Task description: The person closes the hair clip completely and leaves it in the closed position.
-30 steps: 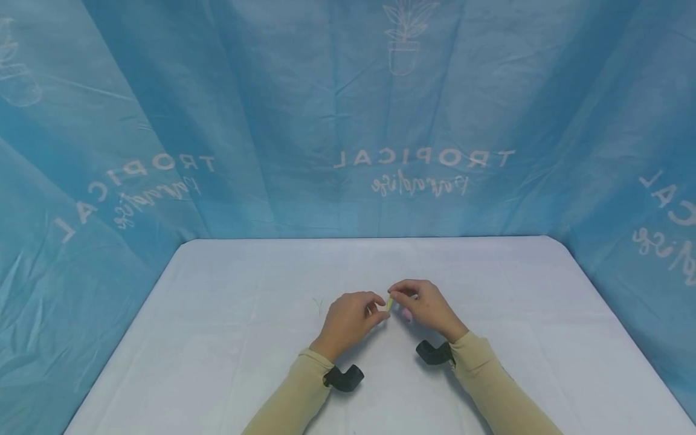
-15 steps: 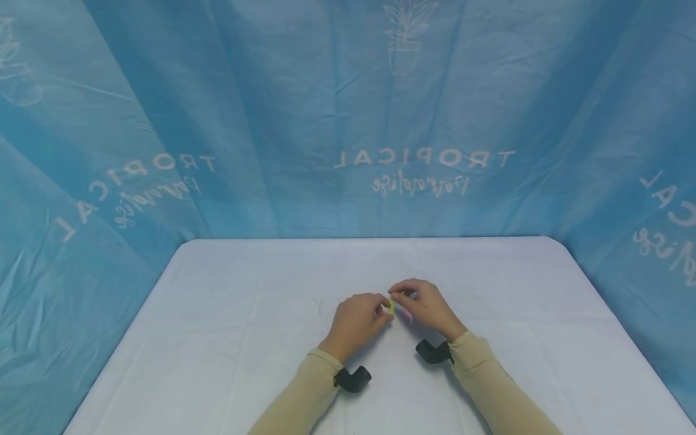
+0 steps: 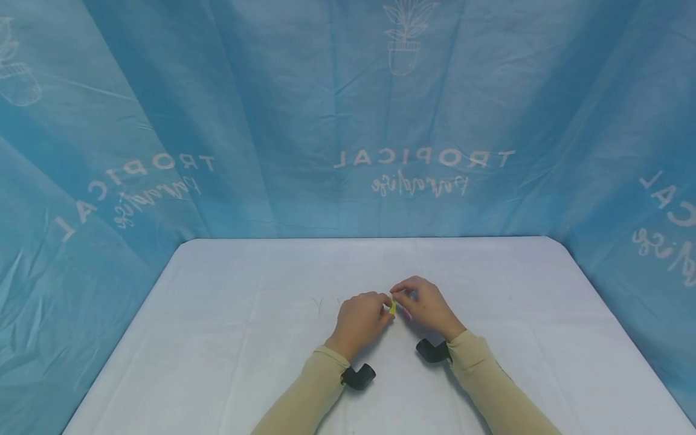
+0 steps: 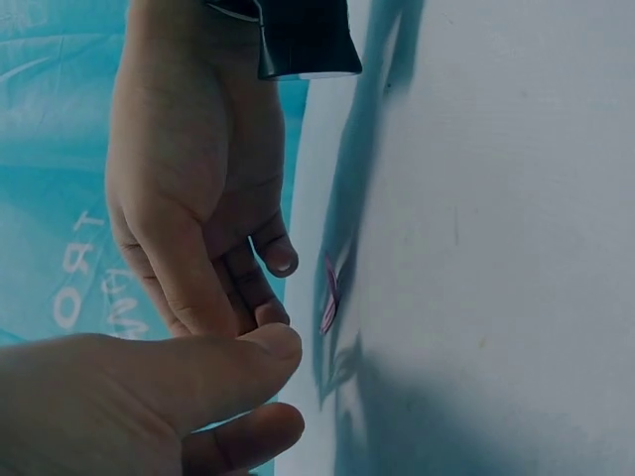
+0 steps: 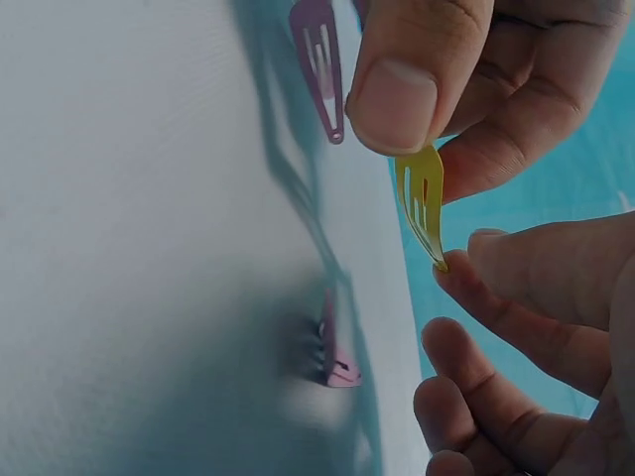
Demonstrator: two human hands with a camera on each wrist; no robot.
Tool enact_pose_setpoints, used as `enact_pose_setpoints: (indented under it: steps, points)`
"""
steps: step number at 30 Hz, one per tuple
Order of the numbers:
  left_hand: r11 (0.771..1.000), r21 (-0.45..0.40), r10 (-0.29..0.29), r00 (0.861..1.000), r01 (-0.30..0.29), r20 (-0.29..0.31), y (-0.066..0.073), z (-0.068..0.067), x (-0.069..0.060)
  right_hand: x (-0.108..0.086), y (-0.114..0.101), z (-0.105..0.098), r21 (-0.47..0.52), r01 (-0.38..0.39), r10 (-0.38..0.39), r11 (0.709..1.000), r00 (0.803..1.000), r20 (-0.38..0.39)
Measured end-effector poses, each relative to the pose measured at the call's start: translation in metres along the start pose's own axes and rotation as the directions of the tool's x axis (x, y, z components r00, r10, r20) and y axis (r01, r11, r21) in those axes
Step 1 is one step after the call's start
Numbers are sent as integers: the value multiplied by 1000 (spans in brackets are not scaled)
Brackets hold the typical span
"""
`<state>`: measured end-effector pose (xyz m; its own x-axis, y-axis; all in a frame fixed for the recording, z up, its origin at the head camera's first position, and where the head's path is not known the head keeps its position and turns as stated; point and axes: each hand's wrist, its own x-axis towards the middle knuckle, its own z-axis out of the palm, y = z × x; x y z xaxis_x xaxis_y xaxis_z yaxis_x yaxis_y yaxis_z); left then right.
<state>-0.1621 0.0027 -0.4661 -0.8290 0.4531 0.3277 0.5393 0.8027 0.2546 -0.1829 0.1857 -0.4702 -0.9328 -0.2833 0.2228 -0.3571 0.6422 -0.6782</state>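
Note:
A yellow snap hair clip (image 5: 421, 188) is between my two hands over the white table. My left hand (image 3: 360, 320) pinches its wide end between thumb and finger. At the narrow tip, the thumb and forefinger of my right hand (image 3: 428, 307) pinch it. The left wrist view shows both hands close together, but the yellow clip is hidden there. Two more clips show in the right wrist view: a purple hair clip (image 5: 319, 74) near the left thumb, and a pink hair clip (image 5: 341, 365) lower down. A pink piece (image 4: 329, 297) lies on the table in the left wrist view.
The white-covered table (image 3: 217, 338) reaches back to a blue printed curtain (image 3: 304, 199), which also closes both sides. Left of the hands, a thin Y-shaped greenish mark (image 3: 318, 306) shows on the cloth. Each wrist carries a black camera (image 3: 359, 377).
My left hand has moved a little right toward the right hand, closing on the yellow clip's lower end. The right hand has barely shifted.

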Motion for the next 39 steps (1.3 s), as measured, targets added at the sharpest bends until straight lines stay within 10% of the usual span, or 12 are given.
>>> enact_pose_setpoints:
  steps: [21, 39]
  points:
    - [995, 94, -38, 995, 29, 96, 9, 8, 5, 1, 7, 6, -132, -17, 23, 991, 999, 43]
    - [997, -3, -78, 997, 78, 1, -6, -13, -3, -1, -3, 2, -134, 13, -7, 991, 999, 40]
